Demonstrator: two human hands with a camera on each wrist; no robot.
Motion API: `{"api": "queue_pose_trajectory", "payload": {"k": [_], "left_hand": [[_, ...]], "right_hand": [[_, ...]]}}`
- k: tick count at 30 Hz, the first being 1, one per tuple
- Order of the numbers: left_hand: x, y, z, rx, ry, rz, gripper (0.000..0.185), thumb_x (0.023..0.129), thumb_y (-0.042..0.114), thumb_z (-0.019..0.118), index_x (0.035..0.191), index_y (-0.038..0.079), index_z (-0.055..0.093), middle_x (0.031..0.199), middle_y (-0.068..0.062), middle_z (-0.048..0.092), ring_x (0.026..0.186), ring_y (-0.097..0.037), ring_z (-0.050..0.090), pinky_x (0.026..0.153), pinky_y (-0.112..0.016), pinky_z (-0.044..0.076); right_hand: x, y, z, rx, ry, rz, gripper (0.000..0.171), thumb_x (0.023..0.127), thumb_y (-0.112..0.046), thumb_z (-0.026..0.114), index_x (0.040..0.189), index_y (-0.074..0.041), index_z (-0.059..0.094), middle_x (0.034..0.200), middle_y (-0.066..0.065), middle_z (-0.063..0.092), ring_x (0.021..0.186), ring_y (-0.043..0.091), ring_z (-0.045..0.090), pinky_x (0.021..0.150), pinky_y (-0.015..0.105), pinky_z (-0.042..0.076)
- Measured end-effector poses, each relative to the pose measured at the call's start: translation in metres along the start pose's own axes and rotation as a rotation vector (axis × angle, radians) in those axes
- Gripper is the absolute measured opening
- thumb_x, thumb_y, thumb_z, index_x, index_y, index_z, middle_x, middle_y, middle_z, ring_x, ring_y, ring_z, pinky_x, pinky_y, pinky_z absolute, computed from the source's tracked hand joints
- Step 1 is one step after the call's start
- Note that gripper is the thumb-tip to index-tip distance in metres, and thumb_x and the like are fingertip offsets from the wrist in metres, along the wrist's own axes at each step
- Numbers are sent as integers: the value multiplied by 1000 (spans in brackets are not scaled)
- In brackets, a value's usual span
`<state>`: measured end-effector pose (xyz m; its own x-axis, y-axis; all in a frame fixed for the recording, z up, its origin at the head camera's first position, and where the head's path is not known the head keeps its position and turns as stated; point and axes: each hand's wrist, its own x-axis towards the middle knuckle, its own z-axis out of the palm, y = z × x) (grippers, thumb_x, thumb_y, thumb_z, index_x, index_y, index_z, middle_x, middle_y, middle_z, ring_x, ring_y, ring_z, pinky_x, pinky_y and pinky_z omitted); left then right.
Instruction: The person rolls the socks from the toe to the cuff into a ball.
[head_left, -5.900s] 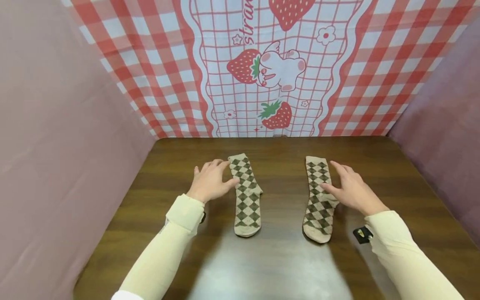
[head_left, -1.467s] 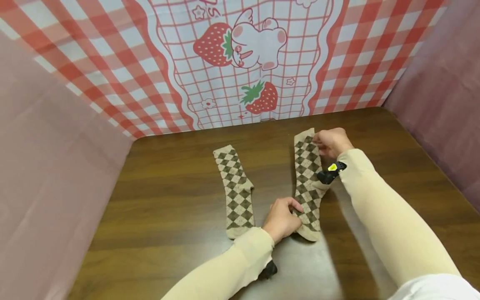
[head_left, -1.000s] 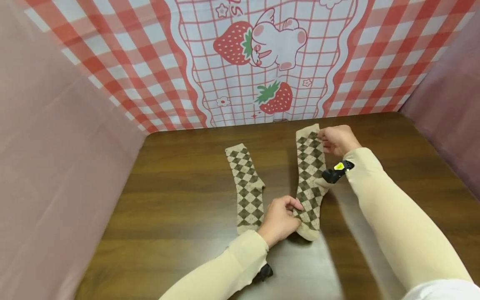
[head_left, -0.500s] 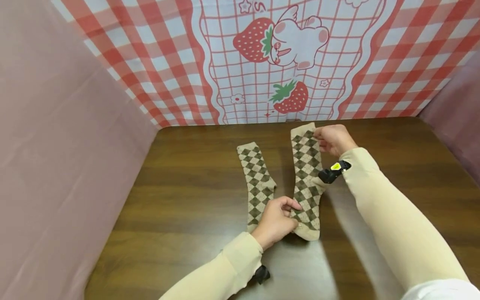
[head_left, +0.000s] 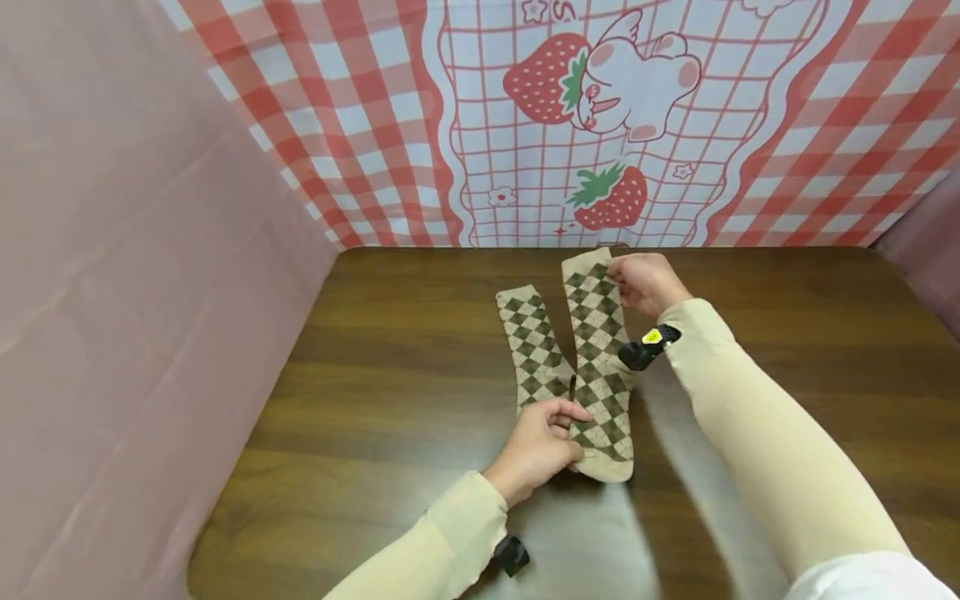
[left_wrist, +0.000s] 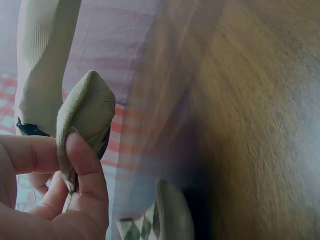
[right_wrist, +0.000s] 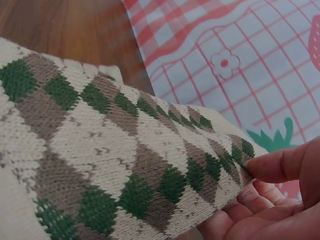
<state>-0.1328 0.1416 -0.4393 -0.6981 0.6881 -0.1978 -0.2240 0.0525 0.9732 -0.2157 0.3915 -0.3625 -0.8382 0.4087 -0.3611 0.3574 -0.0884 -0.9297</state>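
Observation:
A beige argyle sock with dark green diamonds (head_left: 596,333) is stretched lengthwise between both hands, raised over the table. My left hand (head_left: 536,446) pinches its edge near the toe; the left wrist view shows the toe fabric (left_wrist: 95,107) folded between thumb and fingers. Up by the cuff, my right hand (head_left: 648,282) pinches the sock's right edge, thumb on top in the right wrist view (right_wrist: 277,167). A matching sock (head_left: 531,337) lies on the table just left of the held one, its toe hidden behind my left hand.
The brown wooden table (head_left: 360,375) meets a red-and-white checked strawberry cloth (head_left: 375,125) at its back edge. A pink cloth (head_left: 150,250) walls the left side, another (head_left: 926,250) the right. Black wrist cameras (head_left: 648,346) sit below the sleeves.
Earlier both socks lay apart with open hands over them. Both hands then took the right sock by toe and cuff, and have carried it left, close beside the other sock, which stays put.

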Motion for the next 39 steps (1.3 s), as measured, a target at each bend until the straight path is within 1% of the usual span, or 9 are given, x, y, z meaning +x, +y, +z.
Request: {"api": "queue_pose_trajectory", "payload": {"k": [4, 6, 9, 12, 15, 19, 22, 32, 39], "left_hand": [[-2, 2, -7, -22, 7, -15, 47, 65, -24, 55, 105, -1, 65, 86, -2, 52, 56, -8, 43, 49, -24, 43], [-3, 3, -11, -23, 21, -15, 47, 65, -24, 55, 105, -1, 66, 84, -3, 51, 56, -8, 43, 49, -23, 42], [-3, 4, -18, -24, 47, -8, 48, 64, -23, 54, 105, -1, 67, 86, -4, 51, 59, -9, 46, 51, -22, 44], [-4, 4, -25, -32, 63, -2, 50, 63, -23, 54, 107, -2, 68, 90, -5, 51, 61, -9, 48, 52, -22, 46], [-5, 4, -33, -34, 72, -6, 50, 63, -22, 53, 108, -3, 68, 91, -6, 51, 60, -9, 49, 53, -22, 48], [-6, 2, -43, 10, 87, -12, 50, 63, -21, 54, 107, -3, 68, 90, -6, 52, 63, -9, 47, 56, -21, 46], [-6, -1, -48, 43, 95, -29, 49, 64, -20, 55, 108, -2, 69, 91, -7, 52, 65, -10, 46, 57, -21, 45], [-6, -16, -51, 31, 97, -75, 50, 66, -23, 53, 110, -5, 68, 88, -7, 52, 58, -11, 49, 52, -22, 49], [-7, -22, -50, 85, 122, -74, 50, 65, -24, 54, 110, -5, 68, 84, -8, 57, 55, -12, 51, 50, -25, 49]], "right_hand": [[4, -1, 11, 12, -23, -9, 39, 94, -1, 44, 59, -15, 36, 54, -5, 33, 49, 11, 30, 49, 26, 29], [7, -1, 17, 24, -32, -17, 33, 95, 0, 43, 64, -13, 41, 55, -4, 34, 51, 11, 32, 51, 26, 33], [12, -1, 27, 28, -59, -32, 19, 96, 2, 39, 85, -3, 54, 61, -3, 41, 55, 10, 40, 57, 26, 41], [18, 1, 38, 25, -68, -42, 28, 96, 4, 37, 119, 2, 54, 69, -1, 48, 59, 10, 45, 61, 26, 45], [24, 4, 49, 19, -74, -43, 39, 96, 5, 36, 134, 6, 46, 74, 0, 50, 61, 9, 47, 63, 25, 46], [30, 10, 60, -24, -65, -44, 46, 99, 3, 36, 144, 7, 39, 92, 4, 50, 65, 8, 48, 63, 23, 47], [35, 16, 67, -72, -37, -37, 46, 100, 1, 37, 145, 6, 38, 102, 6, 46, 68, 7, 49, 62, 22, 46], [47, 40, 84, -157, 24, -39, 38, 97, 1, 42, 134, 8, 47, 110, 11, 49, 77, 12, 50, 60, 22, 46], [51, 55, 90, -233, 10, -75, 35, 98, 0, 43, 132, 8, 47, 118, 16, 47, 70, 13, 42, 66, 27, 40]]}}
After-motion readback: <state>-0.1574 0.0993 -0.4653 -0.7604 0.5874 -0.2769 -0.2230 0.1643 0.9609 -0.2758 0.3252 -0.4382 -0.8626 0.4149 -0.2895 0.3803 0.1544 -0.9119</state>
